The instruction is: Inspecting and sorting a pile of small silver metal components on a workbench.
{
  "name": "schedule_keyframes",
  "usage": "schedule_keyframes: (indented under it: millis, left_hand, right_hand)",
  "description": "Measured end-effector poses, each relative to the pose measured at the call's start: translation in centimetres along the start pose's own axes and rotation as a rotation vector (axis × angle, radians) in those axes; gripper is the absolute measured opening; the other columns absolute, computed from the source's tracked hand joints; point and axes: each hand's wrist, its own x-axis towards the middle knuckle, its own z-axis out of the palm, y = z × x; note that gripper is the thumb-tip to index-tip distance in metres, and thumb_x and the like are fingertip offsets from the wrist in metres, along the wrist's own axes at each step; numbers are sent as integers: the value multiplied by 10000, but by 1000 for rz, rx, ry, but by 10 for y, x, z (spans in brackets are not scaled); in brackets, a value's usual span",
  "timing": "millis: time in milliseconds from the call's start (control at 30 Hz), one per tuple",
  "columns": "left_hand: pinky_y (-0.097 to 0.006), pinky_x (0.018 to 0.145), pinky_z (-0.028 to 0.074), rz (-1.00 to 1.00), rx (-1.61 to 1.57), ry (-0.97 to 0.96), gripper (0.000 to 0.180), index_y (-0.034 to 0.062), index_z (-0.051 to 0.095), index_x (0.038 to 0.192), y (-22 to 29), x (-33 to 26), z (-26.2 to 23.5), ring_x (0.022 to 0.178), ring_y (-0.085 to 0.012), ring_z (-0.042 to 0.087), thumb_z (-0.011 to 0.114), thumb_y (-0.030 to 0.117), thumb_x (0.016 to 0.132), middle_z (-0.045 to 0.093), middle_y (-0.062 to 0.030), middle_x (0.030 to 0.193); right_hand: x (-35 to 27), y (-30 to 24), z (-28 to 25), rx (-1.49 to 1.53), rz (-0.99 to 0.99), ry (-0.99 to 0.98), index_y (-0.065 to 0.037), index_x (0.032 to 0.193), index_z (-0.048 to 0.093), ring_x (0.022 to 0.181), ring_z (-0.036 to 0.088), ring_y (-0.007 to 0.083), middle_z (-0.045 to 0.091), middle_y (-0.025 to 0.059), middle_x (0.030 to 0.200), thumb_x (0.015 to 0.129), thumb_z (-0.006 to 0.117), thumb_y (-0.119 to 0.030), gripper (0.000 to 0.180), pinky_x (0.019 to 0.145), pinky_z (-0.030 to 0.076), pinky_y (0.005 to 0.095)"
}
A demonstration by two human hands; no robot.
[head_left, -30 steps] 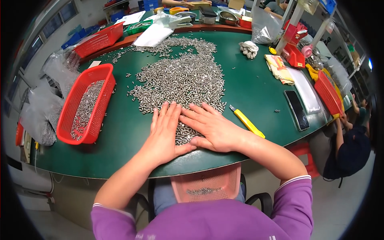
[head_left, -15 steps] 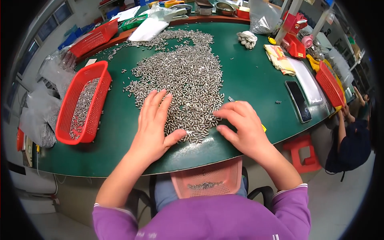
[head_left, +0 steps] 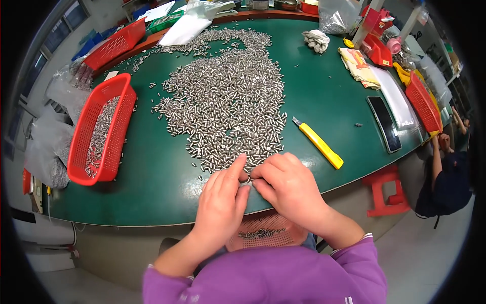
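A broad pile of small silver metal pins point(head_left: 228, 101) covers the middle of the round green table point(head_left: 152, 187). My left hand point(head_left: 220, 202) and my right hand point(head_left: 291, 190) meet at the pile's near tip, right at the table's front edge. The left fingers lie stretched over the last pins. The right hand is cupped, its fingertips against the left ones, hiding whatever is under it. Below the edge, on my lap, a pale red mesh basket point(head_left: 263, 233) holds a few pins.
A red basket point(head_left: 81, 152) half full of pins stands at the left, with plastic bags point(head_left: 50, 142) beyond it. A yellow utility knife point(head_left: 319, 144) lies right of the pile, and a dark phone point(head_left: 385, 124) farther right. Another person point(head_left: 448, 172) sits at the right by a red stool point(head_left: 387, 190).
My hands lay flat side by side on the pile, then spread apart. Now they have drawn together toward me at the table's edge, raking pins along.
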Motion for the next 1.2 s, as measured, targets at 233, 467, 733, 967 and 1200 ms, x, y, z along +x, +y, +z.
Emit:
schedule_keyframes:
  millis: [233,467,733,967,1200]
  left_hand:
    - [-420,814,509,0,-18,-30,660,-14,482,1445,-4,-2,3,876,-290,618,696,-66,823,634,-113,963]
    - [-410,836,506,-2,-41,25,656,-12,494,1441,-3,-2,6,877,-277,630,692,-71,818,661,-97,995]
    - [-397,825,500,30,-12,17,651,-6,501,1439,-5,-2,5,865,-258,626,690,-67,819,653,-75,961]
    - [-396,811,500,45,-26,10,648,-8,506,1436,-6,-3,5,841,-253,620,679,-81,816,642,-69,938]
    - [-396,818,505,34,-49,40,630,-18,506,1429,-6,-3,7,846,-254,629,671,-88,825,646,-75,939]
  right_hand:
    - [-3,3,-3,105,41,-44,-61,963,678,870,606,312,636,86,917,808,725,-27,165,762,510,413]
    - [-5,3,0,162,72,-2,-74,978,697,888,635,302,652,77,936,808,740,-35,179,782,522,409]
    - [-4,-1,-3,90,44,-40,-71,959,678,872,613,290,637,73,943,797,754,-48,180,777,517,401]
    - [-5,-1,-3,109,1,-38,-38,967,641,872,565,311,594,110,940,821,711,-41,162,770,486,403]
    - [-5,-2,1,84,24,-17,-55,950,660,862,611,291,629,85,931,801,742,-39,171,761,511,403]
